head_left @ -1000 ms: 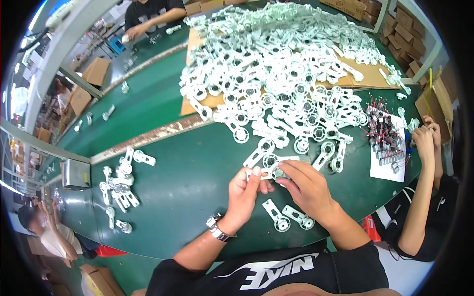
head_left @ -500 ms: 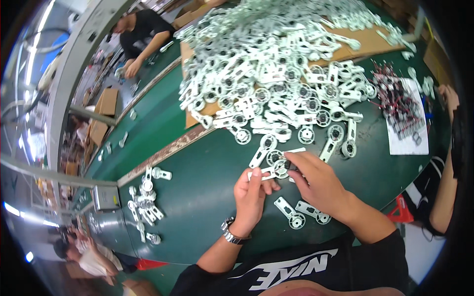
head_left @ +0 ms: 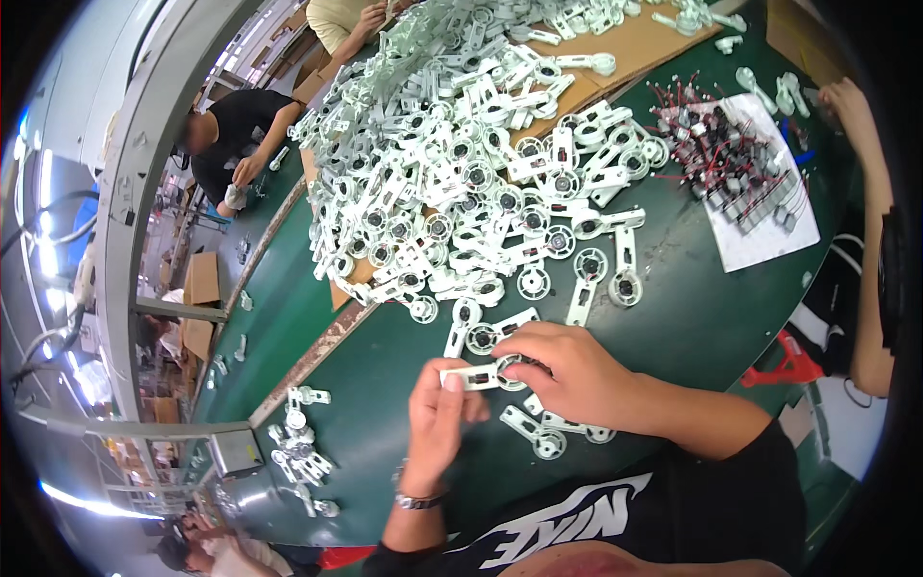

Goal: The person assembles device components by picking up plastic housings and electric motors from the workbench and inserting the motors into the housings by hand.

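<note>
My left hand [head_left: 437,415] pinches the handle end of a white plastic fan-shaped housing [head_left: 473,378], thumb on top. At the housing's round spoked end, my right hand [head_left: 569,373] has its thumb and fingers closed over the ring; anything small under those fingers is hidden. Just beyond my hands, another white housing [head_left: 466,322] and one with a dark round centre [head_left: 483,337] lie on the green table. More loose housings [head_left: 548,442] rest nearer to me, partly below my right wrist.
A big heap of white housings [head_left: 452,183] covers cardboard [head_left: 625,58] at the back. Small motors with red wires [head_left: 740,168] lie on a white sheet [head_left: 769,240] at right. A small group of housings [head_left: 300,447] and a metal box [head_left: 236,452] are at left. Other people sit around.
The housing in my hands now sits more to the left in view. My right fingers, which held a small dark round piece over the ring, now close down on the ring. The view has shifted.
</note>
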`<state>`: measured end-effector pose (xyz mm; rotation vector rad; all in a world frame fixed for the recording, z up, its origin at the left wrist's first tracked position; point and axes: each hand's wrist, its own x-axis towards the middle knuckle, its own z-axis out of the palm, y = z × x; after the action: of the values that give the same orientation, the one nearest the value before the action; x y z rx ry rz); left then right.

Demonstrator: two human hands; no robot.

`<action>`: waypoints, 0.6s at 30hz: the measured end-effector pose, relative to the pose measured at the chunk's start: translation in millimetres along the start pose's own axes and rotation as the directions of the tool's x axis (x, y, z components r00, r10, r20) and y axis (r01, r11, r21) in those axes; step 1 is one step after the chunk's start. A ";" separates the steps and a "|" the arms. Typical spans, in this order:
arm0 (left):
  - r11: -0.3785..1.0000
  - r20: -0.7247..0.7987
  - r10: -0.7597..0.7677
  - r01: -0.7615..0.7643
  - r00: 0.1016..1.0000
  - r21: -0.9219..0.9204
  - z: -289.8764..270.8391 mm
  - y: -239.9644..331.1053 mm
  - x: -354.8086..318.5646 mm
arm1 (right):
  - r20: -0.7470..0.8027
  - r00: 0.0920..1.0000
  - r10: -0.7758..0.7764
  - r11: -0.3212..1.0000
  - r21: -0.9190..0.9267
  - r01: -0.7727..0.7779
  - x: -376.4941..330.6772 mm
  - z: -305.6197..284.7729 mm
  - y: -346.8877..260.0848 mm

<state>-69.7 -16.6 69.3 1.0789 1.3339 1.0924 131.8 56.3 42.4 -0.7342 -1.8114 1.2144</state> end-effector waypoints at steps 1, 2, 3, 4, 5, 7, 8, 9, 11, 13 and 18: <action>0.981 -0.044 -0.036 0.044 0.998 0.191 -3.5 19.1 -4.2 | -0.012 1.000 0.025 1.000 0.012 -0.025 0.9 -1.2 -4.4; 0.925 -0.101 -0.061 0.095 0.993 0.368 -9.5 39.5 -6.4 | -0.018 0.999 0.047 0.999 0.022 -0.047 4.4 -2.4 -6.7; 0.888 -0.116 0.096 -0.033 0.989 0.458 -20.0 53.9 -8.5 | -0.019 0.998 0.052 0.998 0.043 -0.051 5.3 -1.8 -8.4; 0.867 -0.134 0.281 -0.192 0.950 0.459 -29.3 68.9 -9.0 | 0.003 0.996 0.092 0.993 0.069 -0.092 5.4 -2.1 -12.4; 0.877 -0.137 0.372 -0.299 0.918 0.375 -25.4 97.7 -13.4 | 0.028 0.991 0.132 0.986 0.095 -0.134 5.5 -0.6 -15.5; 0.922 -0.109 0.386 -0.381 0.916 0.063 6.9 159.0 -20.0 | -0.007 0.985 0.175 0.978 0.118 -0.173 0.0 -7.4 -6.9; 0.850 0.145 0.503 -0.518 0.852 0.094 0.3 191.7 -56.4 | 0.061 0.982 0.178 0.969 0.162 -0.186 0.8 1.8 -23.3; 0.767 0.255 0.625 -0.641 0.738 -0.026 -16.0 194.6 -73.4 | 0.103 0.967 0.232 0.949 0.195 -0.248 -0.6 3.8 -29.4; 0.657 0.362 0.738 -0.730 0.570 -0.190 -32.3 187.7 -59.8 | 0.025 0.978 0.208 0.959 0.194 -0.208 4.3 3.1 -19.0; 0.655 0.367 0.739 -0.730 0.564 -0.196 -37.2 179.5 -48.7 | 0.028 0.975 0.221 0.954 0.203 -0.222 2.1 5.4 -10.5; 0.736 0.378 0.660 -0.660 0.649 -0.151 -33.7 167.1 -54.4 | 0.033 0.973 0.226 0.955 0.191 -0.228 5.7 1.0 -19.5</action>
<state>-97.5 -42.0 244.3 1.7677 0.5820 1.2785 127.7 53.3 62.0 -0.8414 -1.6213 1.5241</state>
